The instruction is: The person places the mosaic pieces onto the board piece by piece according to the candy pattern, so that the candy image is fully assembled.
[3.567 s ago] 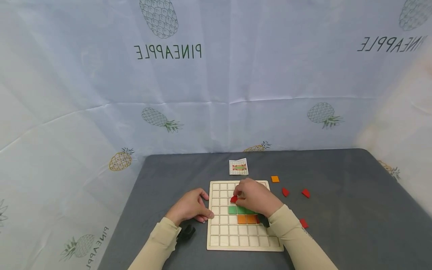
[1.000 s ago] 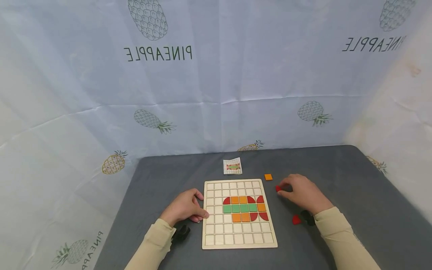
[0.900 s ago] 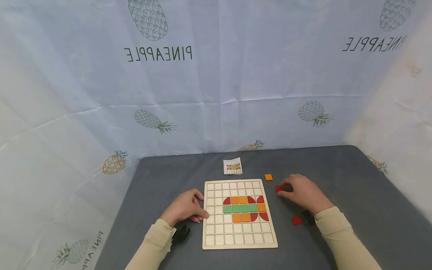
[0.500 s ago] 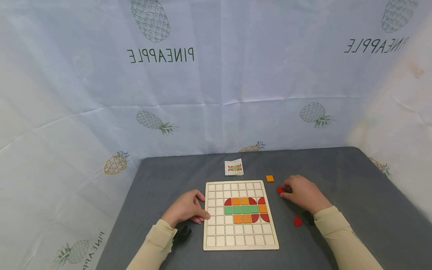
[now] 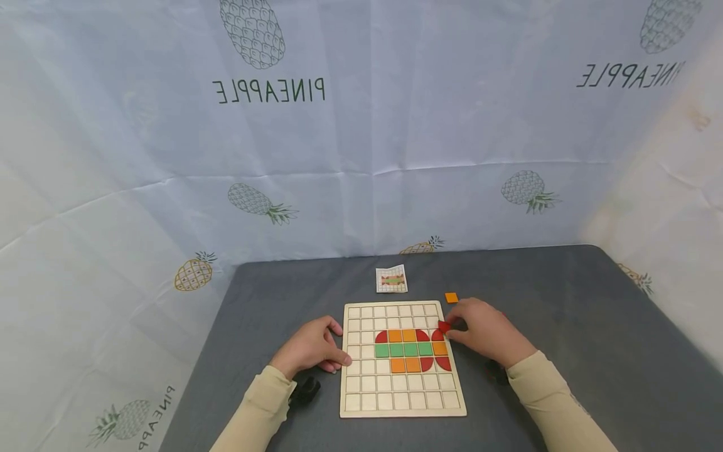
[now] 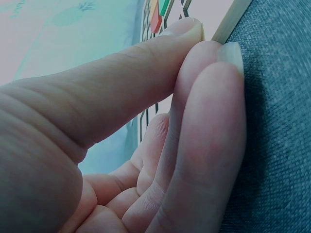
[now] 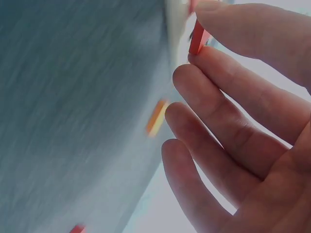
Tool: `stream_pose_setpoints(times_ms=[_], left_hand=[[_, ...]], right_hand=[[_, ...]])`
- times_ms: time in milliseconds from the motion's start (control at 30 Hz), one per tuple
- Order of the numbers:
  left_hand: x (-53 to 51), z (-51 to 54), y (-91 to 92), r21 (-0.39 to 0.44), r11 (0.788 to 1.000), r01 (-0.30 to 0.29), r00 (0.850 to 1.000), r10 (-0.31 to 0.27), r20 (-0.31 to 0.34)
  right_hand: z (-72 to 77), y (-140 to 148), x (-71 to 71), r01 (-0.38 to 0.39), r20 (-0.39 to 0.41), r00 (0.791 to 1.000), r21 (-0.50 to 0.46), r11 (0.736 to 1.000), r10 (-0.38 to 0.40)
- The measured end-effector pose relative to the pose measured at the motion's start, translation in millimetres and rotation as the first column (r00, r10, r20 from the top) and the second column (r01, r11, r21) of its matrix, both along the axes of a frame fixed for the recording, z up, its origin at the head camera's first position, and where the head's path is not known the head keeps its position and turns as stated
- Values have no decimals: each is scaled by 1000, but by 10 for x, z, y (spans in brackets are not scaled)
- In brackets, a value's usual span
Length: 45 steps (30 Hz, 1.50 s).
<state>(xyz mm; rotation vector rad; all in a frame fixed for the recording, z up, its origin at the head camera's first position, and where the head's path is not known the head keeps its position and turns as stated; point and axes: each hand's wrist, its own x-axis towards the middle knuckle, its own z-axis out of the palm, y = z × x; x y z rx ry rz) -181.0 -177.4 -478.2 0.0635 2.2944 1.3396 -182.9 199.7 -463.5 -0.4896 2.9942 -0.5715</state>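
Note:
On the table lies a wooden grid board (image 5: 375,400) with green, orange and red tiles in its right part. My left hand (image 5: 312,346) pinches the board's left edge, thumb on top and fingertips against the side. Between thumb and index finger, my right hand (image 5: 488,329) holds a red quarter-circle tile (image 7: 197,38), its other fingers spread loosely. That tile is over the board's right edge, close to the red tile (image 5: 437,335) at the end of the upper coloured row. A green tile row (image 5: 403,350) runs between rows of orange and red tiles.
A loose orange square tile (image 5: 452,297) lies beyond the right hand. Behind the board is a small printed pattern card (image 5: 391,279). Another red piece (image 7: 77,228) shows at the bottom of the right wrist view. A pineapple-print cloth (image 5: 361,125) hangs behind the grey table (image 5: 565,301).
A red tile went into the upper row's left end. Then my right hand took another red tile from the table and carried it left to the board. My left hand stayed at the edge.

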Motion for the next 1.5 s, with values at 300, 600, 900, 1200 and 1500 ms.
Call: stream_pose_setpoints(times_ms=[300, 600, 900, 1200, 1500], left_hand=[[1, 6, -4, 8, 1000, 5, 1000, -5, -1], [-1, -13, -15, 23, 1000, 12, 1000, -12, -4], [-1, -10, -2, 21, 1000, 0, 1000, 0, 0], [1, 2, -1, 15, 1000, 3, 1000, -2, -1], [-8, 6, -1, 16, 1000, 12, 1000, -12, -2]], right_hand=[[37, -496, 118, -130, -23, 991, -35, 991, 130], [2, -871, 257, -312, -109, 945, -21, 950, 308], [-14, -1038, 326, -355, -133, 925, 37, 934, 357], [-34, -1070, 336, -354, -142, 923, 53, 934, 358], [-59, -1088, 339, -348, -160, 921, 68, 935, 354]])
